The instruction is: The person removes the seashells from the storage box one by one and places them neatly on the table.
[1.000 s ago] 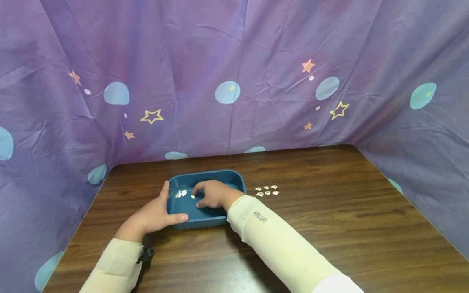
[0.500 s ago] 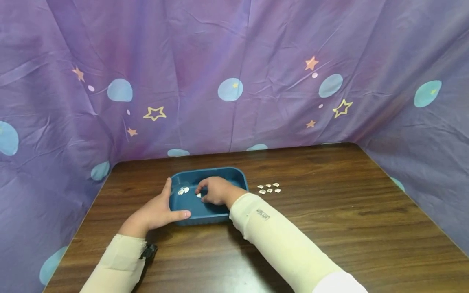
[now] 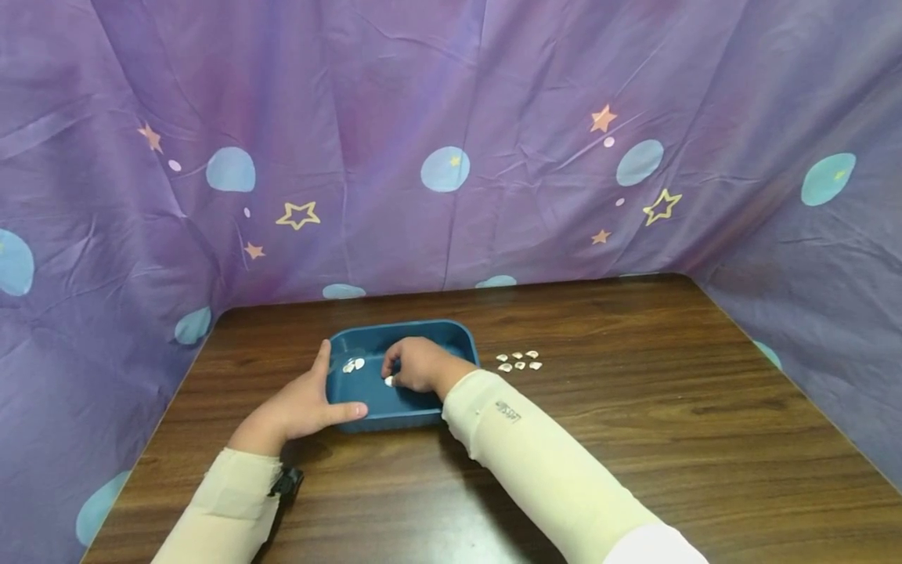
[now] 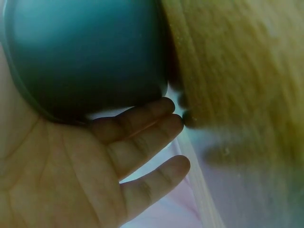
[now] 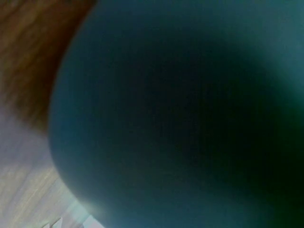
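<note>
Shell (image 3: 389, 381) pinched in right-hand grip (image 3: 417, 366), free floor inside tray rim (image 3: 398, 323), left hand (image 3: 301, 407) spread against it

smooth blue plastic-looking tray (image 3: 369, 392), wood-grain table (image 3: 634, 407) with soft sheen, creased purple cloth backdrop (image 3: 380, 102)

Purple is spread across the curtain (image 3: 535, 70), and it is dotted with light-blue ovals (image 3: 445, 169), coral stars (image 3: 603, 119), small pink spots (image 3: 609, 142) and yellow star outlines (image 3: 298, 215)! Below, the tabletop (image 3: 634, 415) is streaked in darker and lighter brown wood grain, and here the tray (image 3: 391, 420) is coloured a deep, plain teal-blue. White is shown by the shells (image 3: 359, 363) inside it; on the tabletop shells (image 3: 520, 366), white is mixed with brownish tints. Both sleeves (image 3: 543, 454) are toned pale cream, the right one printed with dark lettering (image 3: 508, 411).
</note>
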### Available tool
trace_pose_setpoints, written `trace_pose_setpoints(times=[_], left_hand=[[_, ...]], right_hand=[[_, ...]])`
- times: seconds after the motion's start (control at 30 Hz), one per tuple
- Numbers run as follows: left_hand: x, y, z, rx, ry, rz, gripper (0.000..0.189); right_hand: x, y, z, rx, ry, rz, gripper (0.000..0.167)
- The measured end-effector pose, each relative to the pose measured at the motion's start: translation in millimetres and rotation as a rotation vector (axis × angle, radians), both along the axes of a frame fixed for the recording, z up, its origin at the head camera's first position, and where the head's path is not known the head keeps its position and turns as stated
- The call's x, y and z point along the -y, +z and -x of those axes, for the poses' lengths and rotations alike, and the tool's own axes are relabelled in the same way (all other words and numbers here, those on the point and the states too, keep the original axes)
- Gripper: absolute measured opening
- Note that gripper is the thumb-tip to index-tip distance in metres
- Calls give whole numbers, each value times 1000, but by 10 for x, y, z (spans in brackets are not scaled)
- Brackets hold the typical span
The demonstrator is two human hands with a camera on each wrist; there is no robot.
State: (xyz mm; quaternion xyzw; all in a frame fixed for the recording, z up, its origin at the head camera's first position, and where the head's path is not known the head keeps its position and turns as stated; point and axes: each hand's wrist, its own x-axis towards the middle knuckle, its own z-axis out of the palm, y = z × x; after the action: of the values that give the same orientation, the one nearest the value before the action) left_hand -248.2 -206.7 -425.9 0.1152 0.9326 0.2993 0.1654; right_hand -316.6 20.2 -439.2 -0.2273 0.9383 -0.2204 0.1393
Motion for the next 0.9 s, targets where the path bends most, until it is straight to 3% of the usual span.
trace_pose_setpoints(times=[0.9], left_hand=[[-2, 9, -8, -7, 6, 24, 138]], right_hand=[[-5, 39, -8, 35, 19, 19, 10]])
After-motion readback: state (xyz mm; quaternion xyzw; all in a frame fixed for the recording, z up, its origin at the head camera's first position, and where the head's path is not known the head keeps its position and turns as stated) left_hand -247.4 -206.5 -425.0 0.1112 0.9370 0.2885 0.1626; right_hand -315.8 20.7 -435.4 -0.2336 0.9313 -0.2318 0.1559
